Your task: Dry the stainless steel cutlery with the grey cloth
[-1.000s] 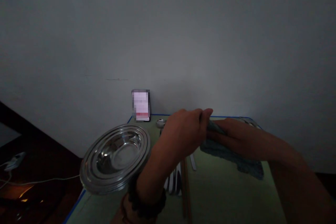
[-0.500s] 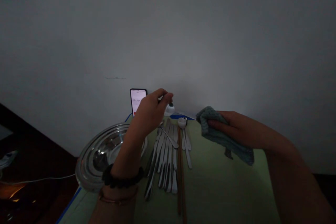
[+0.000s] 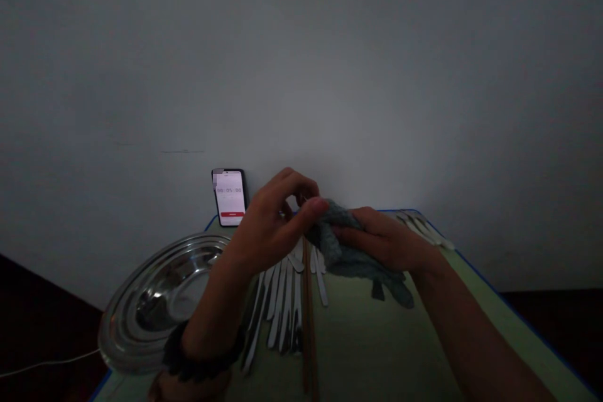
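Over the table, my right hand [image 3: 384, 239] is closed on a grey-green cloth [image 3: 362, 264], which is bunched and hangs down below the fingers. My left hand [image 3: 277, 217] meets it at the cloth's left end, thumb and fingers pinched together. What looks like a small white spoon was in those fingers a moment earlier; now the cloth and fingers hide nearly all of it. Below my hands lie several metal knives [image 3: 277, 308], side by side. A pair of wooden chopsticks [image 3: 308, 326] lies to their right, with more cutlery handles [image 3: 321, 282] beyond.
A wide metal bowl [image 3: 122, 320] sits at the left of the green-covered table [image 3: 377, 352]. A phone [image 3: 230, 198] showing a timer leans against the wall [image 3: 301, 75]. Several spoons [image 3: 426, 229] lie at the far right corner. A white cable [image 3: 51, 362] runs at lower left.
My right hand has brought the cloth leftwards to my left hand, and the cloth now covers the white piece held there. The view has shifted, bringing the spoons at right into sight.
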The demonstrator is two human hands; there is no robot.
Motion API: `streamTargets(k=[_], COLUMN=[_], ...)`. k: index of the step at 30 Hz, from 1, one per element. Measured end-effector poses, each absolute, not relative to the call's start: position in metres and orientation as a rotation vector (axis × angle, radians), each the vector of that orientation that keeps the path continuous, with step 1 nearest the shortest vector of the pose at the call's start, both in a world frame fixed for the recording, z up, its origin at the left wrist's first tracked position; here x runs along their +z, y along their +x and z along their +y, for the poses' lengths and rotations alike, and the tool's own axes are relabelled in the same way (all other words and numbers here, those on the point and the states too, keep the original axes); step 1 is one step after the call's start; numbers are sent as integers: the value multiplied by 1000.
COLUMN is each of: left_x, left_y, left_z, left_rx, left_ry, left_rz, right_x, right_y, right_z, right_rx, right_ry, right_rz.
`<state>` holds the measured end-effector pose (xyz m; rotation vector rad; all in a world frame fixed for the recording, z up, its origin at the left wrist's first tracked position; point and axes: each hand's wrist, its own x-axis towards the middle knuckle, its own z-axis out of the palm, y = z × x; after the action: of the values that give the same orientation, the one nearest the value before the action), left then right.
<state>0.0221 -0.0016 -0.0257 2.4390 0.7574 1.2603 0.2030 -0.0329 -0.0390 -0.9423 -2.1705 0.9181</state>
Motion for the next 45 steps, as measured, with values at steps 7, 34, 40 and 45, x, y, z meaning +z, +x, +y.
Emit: streamTargets(k=[7,34,40,45], left_x=[-31,-23,-36,-48], left_y=[26,15,21,19], left_z=[-4,-3,3,26], left_rx=[1422,671,461,573], left_ry=[2634,2468,2512,2438], left_rz=[1097,1515,1397,1517], right_x=[-59,-31,-44,-60], right_y=[190,196,178,174], right_z=[-26,-48,-42,-29], right_rx=[1286,-85,-181,-84], right_ry=[-814,-1558,-1535,-1548], right_rz=[-1889,-2373,-2461,-2405])
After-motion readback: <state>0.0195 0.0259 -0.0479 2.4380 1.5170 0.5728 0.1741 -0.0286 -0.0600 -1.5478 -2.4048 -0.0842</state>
